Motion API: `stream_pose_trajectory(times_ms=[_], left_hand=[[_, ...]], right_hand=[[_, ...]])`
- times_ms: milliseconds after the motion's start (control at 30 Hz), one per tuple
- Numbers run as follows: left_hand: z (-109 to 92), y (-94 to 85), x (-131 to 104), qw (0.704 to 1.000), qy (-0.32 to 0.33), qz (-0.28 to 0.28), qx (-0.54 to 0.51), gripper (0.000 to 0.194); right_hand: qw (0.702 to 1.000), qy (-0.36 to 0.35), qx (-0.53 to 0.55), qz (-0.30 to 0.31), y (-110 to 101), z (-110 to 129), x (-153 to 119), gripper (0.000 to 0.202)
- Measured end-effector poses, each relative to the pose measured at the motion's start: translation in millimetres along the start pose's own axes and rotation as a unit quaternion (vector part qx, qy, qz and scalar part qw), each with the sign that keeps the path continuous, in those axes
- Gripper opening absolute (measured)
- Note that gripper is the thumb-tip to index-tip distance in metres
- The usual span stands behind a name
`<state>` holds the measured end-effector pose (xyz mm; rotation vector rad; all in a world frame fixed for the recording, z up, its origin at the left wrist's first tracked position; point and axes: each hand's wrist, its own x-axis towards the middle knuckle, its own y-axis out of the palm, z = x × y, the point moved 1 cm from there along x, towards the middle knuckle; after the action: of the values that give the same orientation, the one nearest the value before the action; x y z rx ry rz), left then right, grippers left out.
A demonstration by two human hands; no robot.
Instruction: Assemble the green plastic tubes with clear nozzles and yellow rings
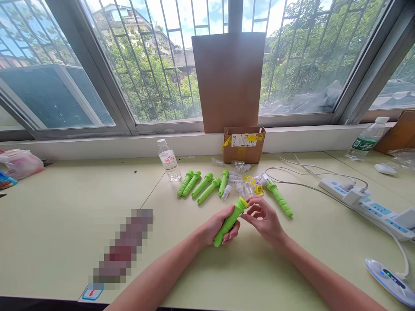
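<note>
My left hand (223, 226) is wrapped around a green ribbed plastic tube (228, 221), tilted with its wide end up and to the right. Around that wide end sits a yellow ring (243, 201). The curled fingers of my right hand (264, 218) are at the ring's right side, with the index fingertip against it and the thumb lower beside the tube. Beyond my hands lie several more green tubes (209, 191), some small clear bottles (248, 189) and loose yellow rings (259, 190). To the right, another green tube (280, 199) has a clear piece at its upper end.
A cardboard box (243, 152) stands by the window wall, a brown board (229, 82) behind it. Water bottles (170, 162) stand left and far right. At right are a power strip (372, 207) with cables and a white device (391, 280). A plastic bag (22, 165) lies far left.
</note>
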<state>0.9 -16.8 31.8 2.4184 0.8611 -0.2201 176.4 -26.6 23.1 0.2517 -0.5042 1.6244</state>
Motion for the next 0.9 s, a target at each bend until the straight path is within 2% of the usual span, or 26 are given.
stream_pose_trajectory(times_ms=[100,200,300,467,600,900], left_hand=[[-2,3.4,-4,1.000,-0.002,-0.003,0.010,0.064],[-7,11.1,-8,0.996,0.047,-0.047,0.054,0.050],[-9,16.4,-9,0.988,0.079,-0.089,0.096,0.054],[-8,13.6,-4,0.977,0.110,-0.146,0.114,0.044],[-7,9.7,-2,0.977,0.112,-0.139,0.117,0.046],[-11,7.2,-3,0.980,0.070,-0.120,0.142,0.049]], right_hand=[[1.000,-0.010,-0.011,0.009,0,1,-1,0.025],[1.000,-0.008,-0.014,0.023,1,-1,-2,0.030],[0.999,-0.007,-0.021,0.025,2,-4,-2,0.030],[0.999,-0.006,-0.035,0.009,2,-6,-1,0.026],[0.999,-0.009,-0.049,0.000,0,-6,-1,0.024],[0.997,0.013,-0.073,0.004,-1,-5,1,0.021]])
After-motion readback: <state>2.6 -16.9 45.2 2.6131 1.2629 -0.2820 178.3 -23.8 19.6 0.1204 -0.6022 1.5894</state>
